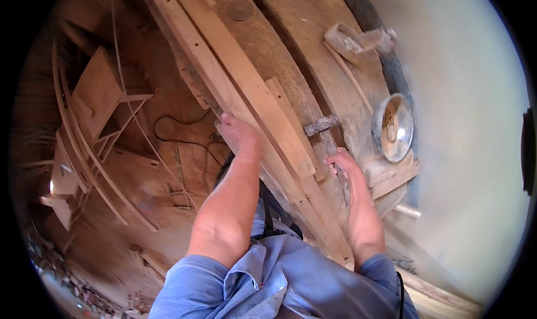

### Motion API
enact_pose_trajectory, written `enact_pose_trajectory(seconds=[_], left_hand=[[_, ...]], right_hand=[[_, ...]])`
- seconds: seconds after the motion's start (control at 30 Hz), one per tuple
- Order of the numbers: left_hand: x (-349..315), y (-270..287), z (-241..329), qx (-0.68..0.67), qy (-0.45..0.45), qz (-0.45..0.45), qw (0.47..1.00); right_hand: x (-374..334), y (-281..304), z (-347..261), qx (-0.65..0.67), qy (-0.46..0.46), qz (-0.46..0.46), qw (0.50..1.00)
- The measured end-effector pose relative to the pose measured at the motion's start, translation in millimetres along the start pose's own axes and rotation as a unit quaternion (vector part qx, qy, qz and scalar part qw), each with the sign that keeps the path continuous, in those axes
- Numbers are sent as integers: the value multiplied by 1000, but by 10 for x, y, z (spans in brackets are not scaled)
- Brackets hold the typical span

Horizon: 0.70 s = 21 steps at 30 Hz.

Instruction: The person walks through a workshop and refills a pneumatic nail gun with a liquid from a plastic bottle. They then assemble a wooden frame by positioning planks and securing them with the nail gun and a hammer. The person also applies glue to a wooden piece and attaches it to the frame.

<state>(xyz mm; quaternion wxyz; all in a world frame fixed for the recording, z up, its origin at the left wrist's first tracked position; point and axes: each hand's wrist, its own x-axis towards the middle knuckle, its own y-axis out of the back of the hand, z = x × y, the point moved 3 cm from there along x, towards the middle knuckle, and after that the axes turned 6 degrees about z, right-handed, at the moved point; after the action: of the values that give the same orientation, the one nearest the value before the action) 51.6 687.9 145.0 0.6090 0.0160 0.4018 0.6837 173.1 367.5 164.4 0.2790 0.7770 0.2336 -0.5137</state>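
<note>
My left hand (239, 133) is closed on the left edge of a long wooden beam (211, 75), which has small holes along its face; some of its fingers are hidden. Beside that beam, lying along it, is a second smooth wooden beam (249, 75). A hammer (329, 144) with a worn metal head is in my right hand (343, 163), whose fingers wrap round the handle. Its head rests on or just over the bench, to the right of the beams; I cannot tell which. A shorter wooden piece (275, 89) lies against the second beam's right side.
The rough plank bench (313, 33) has a long dark gap. On its right are a metal bowl (384, 131), a thin stick (349, 78) and wood offcuts (396, 176), near a pale wall (464, 106). At left, wooden chair frames (98, 95), curved strips (106, 170) and a cable (187, 142) occupy the floor.
</note>
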Motion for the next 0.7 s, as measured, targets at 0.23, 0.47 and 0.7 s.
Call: enact_pose_trajectory(seconds=[0.23,0.47,0.7], left_hand=[[77,-6,-45,-11,47,-3,999],[-43,-42,-6,-29,85,11,996],[54,-151,-118,291,-117,20,949]], right_hand=[[-210,-18,409,-439,283,271,809],[-359,-374,706,-343,215,204,892],[-219,-313,523,-420,250,115,865]])
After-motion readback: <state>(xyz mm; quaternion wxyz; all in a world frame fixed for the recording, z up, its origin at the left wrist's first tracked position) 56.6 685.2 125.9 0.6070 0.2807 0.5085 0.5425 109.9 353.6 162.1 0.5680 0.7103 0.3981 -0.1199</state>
